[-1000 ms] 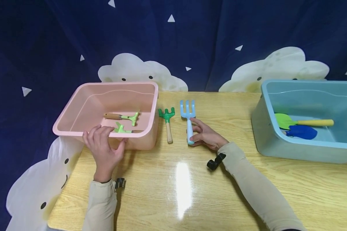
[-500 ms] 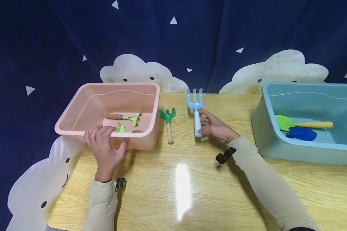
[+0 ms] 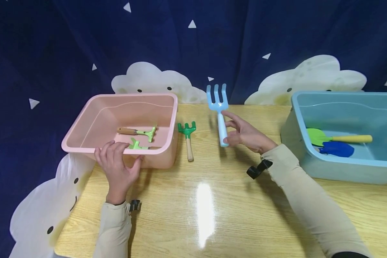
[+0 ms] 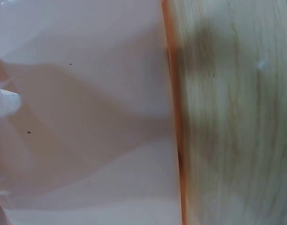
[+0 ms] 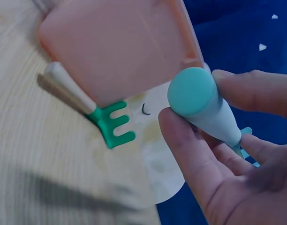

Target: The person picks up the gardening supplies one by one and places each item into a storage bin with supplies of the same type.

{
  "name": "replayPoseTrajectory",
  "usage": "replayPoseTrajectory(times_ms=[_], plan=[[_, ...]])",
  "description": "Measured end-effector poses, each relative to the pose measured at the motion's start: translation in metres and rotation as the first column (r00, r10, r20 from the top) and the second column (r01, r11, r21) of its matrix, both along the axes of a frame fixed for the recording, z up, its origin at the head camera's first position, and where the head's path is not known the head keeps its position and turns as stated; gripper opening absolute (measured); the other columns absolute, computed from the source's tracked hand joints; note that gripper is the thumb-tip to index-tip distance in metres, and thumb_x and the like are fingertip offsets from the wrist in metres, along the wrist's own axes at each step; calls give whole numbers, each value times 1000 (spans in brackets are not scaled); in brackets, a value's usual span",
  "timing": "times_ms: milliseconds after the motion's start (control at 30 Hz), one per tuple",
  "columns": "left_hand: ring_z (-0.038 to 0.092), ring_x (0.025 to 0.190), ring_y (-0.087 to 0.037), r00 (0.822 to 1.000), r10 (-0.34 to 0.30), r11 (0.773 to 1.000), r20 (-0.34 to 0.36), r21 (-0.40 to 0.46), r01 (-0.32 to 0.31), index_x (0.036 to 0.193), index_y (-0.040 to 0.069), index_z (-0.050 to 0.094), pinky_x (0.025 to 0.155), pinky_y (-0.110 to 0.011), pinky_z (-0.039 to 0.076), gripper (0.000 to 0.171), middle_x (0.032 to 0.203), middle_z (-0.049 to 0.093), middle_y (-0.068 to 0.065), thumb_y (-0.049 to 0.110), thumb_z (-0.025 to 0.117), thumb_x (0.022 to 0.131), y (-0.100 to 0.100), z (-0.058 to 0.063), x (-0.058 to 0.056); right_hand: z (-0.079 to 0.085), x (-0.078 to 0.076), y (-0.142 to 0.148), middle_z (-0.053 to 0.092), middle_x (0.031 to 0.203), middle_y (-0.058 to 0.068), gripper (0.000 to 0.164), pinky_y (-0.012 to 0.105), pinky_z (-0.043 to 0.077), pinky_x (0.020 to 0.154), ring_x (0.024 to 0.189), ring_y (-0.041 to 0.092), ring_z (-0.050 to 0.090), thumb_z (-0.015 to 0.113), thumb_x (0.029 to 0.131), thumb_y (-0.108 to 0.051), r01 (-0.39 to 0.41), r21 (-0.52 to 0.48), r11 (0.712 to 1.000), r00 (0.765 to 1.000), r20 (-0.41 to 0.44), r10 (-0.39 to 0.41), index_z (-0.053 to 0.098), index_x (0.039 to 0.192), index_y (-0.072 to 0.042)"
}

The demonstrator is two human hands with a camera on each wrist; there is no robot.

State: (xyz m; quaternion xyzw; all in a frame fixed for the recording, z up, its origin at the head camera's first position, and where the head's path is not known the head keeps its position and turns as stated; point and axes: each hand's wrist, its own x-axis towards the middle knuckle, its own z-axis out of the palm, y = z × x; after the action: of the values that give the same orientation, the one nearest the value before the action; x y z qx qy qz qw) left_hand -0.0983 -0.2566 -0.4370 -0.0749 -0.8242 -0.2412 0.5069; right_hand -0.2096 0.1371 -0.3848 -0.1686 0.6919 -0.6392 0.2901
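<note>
My right hand (image 3: 248, 135) holds a light blue hand fork (image 3: 223, 129) by its handle, raised above the table with its three tines pointing away. The right wrist view shows the round handle end (image 5: 192, 91) pinched between thumb and fingers. With my left hand (image 3: 117, 168) I grip the near rim of a pink bin (image 3: 116, 150), fingers over the edge and thumb on the outer wall. Left of the raised fork, a small green hand fork (image 3: 188, 138) with a wooden handle lies on the table. In the left wrist view the bin's wall (image 4: 96, 93) fills most of the picture.
Inside the pink bin lie two light green tools, a rake-like one (image 3: 137, 132) and another (image 3: 136, 144) partly hidden by the rim. A blue bin (image 3: 348, 168) at right holds a green shovel (image 3: 319, 137) with a yellow handle and a dark blue shovel (image 3: 338, 149).
My right hand has lifted the light blue hand fork off the table, carrying it up, away from me and slightly right. My left hand stays on the pink bin's rim.
</note>
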Motion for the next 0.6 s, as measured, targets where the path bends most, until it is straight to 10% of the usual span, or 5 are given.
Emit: replayPoseTrajectory(times_ms=[600], plan=[[48, 114, -38, 1000, -13, 1000, 4, 17, 13, 105, 2, 65, 116, -56, 10, 49, 106, 62, -18, 37, 73, 72, 0, -1, 1, 45, 6, -19, 42, 145, 21, 99, 34, 57, 84, 90, 21, 68, 65, 81, 11, -53, 138, 989, 992, -110, 68, 17, 159, -28]])
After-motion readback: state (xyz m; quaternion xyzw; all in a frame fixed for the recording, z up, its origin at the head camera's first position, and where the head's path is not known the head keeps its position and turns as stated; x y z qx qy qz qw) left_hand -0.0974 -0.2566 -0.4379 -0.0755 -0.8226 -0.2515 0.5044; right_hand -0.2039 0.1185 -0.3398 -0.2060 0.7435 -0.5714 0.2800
